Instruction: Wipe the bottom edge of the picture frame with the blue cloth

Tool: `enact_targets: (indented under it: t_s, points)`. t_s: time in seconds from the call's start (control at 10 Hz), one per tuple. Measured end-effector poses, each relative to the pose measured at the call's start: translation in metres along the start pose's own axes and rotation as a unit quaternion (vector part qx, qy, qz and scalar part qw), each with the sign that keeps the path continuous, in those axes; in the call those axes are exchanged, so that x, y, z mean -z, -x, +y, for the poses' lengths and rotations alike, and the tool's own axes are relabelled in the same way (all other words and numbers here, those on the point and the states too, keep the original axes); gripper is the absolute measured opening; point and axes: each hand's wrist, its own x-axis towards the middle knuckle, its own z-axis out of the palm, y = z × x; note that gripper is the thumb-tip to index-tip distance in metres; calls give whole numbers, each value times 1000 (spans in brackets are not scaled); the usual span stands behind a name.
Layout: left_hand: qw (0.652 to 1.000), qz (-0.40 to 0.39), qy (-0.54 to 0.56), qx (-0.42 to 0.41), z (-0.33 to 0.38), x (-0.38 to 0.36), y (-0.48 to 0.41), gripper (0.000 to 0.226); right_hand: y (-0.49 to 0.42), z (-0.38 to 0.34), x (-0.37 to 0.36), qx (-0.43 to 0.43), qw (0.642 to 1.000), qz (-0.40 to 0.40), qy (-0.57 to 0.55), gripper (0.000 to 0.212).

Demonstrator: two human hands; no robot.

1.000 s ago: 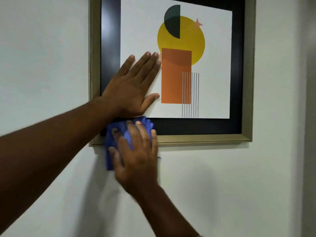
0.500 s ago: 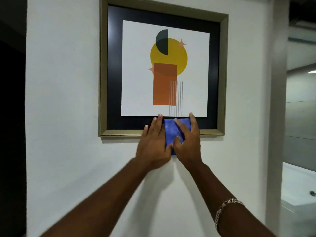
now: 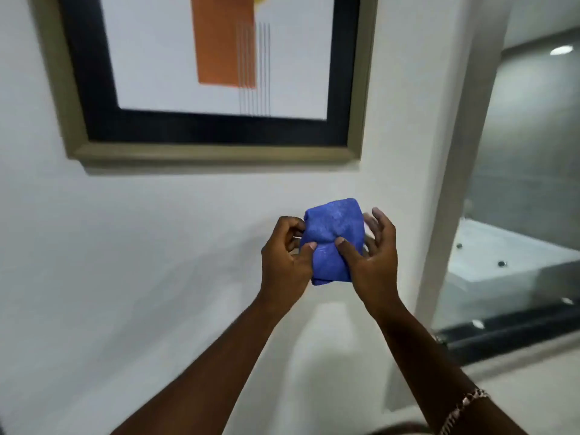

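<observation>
The gold-edged, black-matted picture frame (image 3: 216,152) is cut off above. Below its bottom edge, left hand (image 3: 287,262) and right hand (image 3: 372,259) both pinch the bunched blue cloth (image 3: 332,237), fingers behind partly hidden.

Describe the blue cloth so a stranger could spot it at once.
Find the picture frame on the white wall. Below its bottom right corner, the left hand and right hand hold a bunched cloth between them. It is the only bright blue thing.

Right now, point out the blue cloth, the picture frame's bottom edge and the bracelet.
blue cloth (image 3: 333,227): head view, upper front face.
picture frame's bottom edge (image 3: 213,153): head view, middle of the lower rail.
bracelet (image 3: 464,406): head view, chain links.
</observation>
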Motion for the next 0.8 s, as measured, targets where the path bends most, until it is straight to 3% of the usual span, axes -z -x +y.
enact_targets:
  t_s: [0.1,0.2,0.3,0.4,0.5,0.6,0.7,0.8]
  points:
    - [988,-31,49,146,-61,-51,65,23,42,84,60,-174,985,-4,2,48]
    - [969,-39,34,243,-105,-86,117,23,71,141,99,-235,970,-3,62,33]
    - [919,-70,-1,389,-168,-130,203,26,128,225,154,-327,936,-16,129,33]
    - [878,-87,-7,471,-217,-157,272,32,173,290,191,-386,905,-42,171,37]
    - [843,-91,-31,530,-279,-188,365,27,237,369,227,-464,852,-71,230,44]
    - [837,-136,-90,522,-299,-187,396,20,264,394,231,-484,833,-92,252,50]
    - [809,-205,-114,540,-329,-185,431,34,297,428,230,-525,796,-128,273,59]
    - [798,-215,-113,551,-338,-184,438,45,304,443,231,-518,789,-127,305,62]
